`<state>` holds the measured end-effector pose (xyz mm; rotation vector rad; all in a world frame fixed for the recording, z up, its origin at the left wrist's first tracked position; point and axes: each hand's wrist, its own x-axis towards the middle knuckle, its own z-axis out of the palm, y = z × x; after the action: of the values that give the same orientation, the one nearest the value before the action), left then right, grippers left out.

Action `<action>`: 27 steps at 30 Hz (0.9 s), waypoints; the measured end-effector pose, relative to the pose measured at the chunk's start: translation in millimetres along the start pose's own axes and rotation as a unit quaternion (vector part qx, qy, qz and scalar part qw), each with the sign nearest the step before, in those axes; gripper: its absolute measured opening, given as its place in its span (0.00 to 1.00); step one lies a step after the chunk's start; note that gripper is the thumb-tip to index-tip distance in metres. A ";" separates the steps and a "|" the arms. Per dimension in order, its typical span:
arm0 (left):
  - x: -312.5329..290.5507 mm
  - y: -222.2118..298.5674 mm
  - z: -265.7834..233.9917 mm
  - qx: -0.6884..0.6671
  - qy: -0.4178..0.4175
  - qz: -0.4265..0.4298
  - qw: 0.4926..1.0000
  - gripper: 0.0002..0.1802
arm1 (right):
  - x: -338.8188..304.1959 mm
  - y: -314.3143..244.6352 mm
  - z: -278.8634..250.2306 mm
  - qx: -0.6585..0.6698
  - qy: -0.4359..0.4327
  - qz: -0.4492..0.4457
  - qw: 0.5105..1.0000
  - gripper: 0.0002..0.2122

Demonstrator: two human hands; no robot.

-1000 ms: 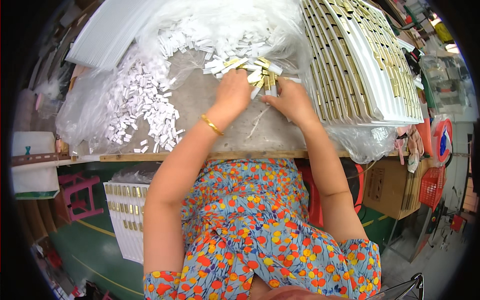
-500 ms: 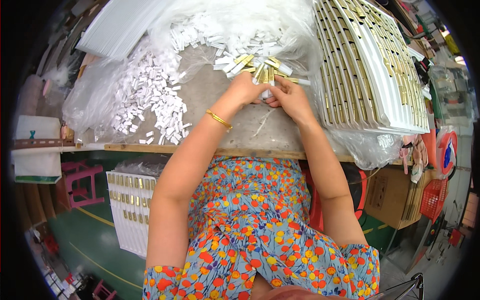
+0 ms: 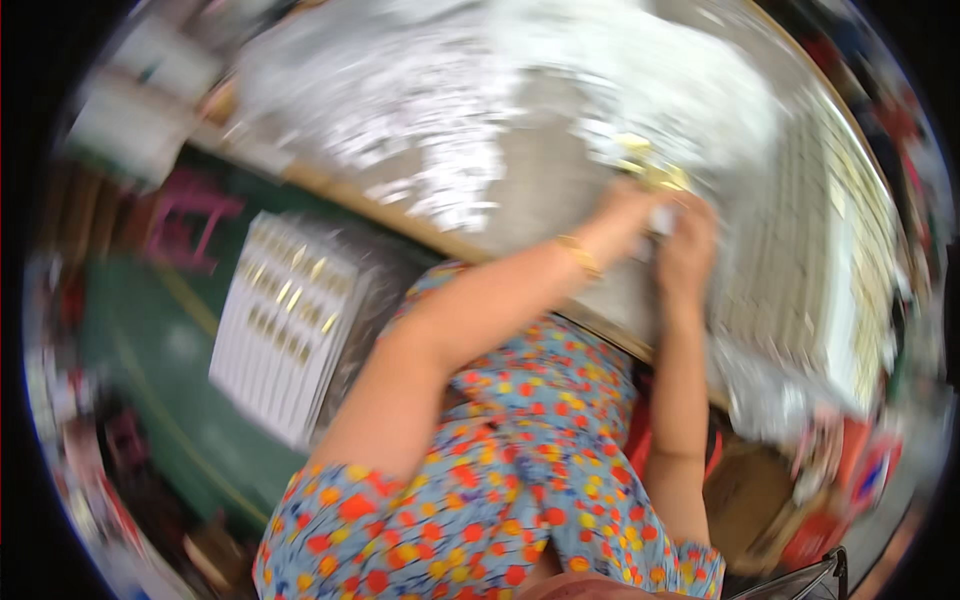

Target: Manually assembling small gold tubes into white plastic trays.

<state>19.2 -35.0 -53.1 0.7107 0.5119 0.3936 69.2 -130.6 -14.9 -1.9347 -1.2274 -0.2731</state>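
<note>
The picture is smeared by motion. My left hand (image 3: 625, 212), with a gold bracelet (image 3: 580, 256) at its wrist, reaches over the grey tabletop (image 3: 540, 180). My right hand (image 3: 687, 245) comes in beside it, and the two nearly meet. Between them a small white-and-gold piece (image 3: 661, 219) shows, and the curled fingers of both hands close round it. Just beyond the fingertips lie several gold-ended pieces (image 3: 660, 177). How each finger sits on the piece is too blurred to make out.
Many loose white pieces (image 3: 455, 170) are heaped left of my hands, with clear plastic film (image 3: 690, 75) behind. Stacked white trays of gold pieces (image 3: 780, 235) stand at the right. Below the wooden table edge (image 3: 375, 208), more filled trays (image 3: 275, 330) stand near a pink stool (image 3: 195, 215).
The whole view has swung, so the table now looks tilted and my hands appear further right. Both hands stay close together at the gold-ended pieces.
</note>
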 end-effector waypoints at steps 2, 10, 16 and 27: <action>-16.7 6.8 23.6 -0.108 -0.087 0.013 0.990 0.09 | -7.3 21.0 -5.8 0.177 -0.026 0.146 0.973 0.15; -62.7 68.6 -37.4 -0.216 -0.003 0.057 0.975 0.11 | -6.8 18.8 -37.3 0.151 0.014 0.200 0.968 0.16; -261.5 154.7 -239.6 -0.088 0.267 0.206 0.937 0.11 | -5.7 12.6 -40.1 0.115 0.001 0.206 0.972 0.16; -468.0 111.7 -440.6 0.656 0.609 0.035 0.444 0.24 | -6.5 45.8 -27.7 0.134 -0.020 0.252 0.958 0.16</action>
<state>-626.7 32.7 -115.3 1.9542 2.3729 0.5053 110.4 -164.1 -24.2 -1.9388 -0.7118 0.1891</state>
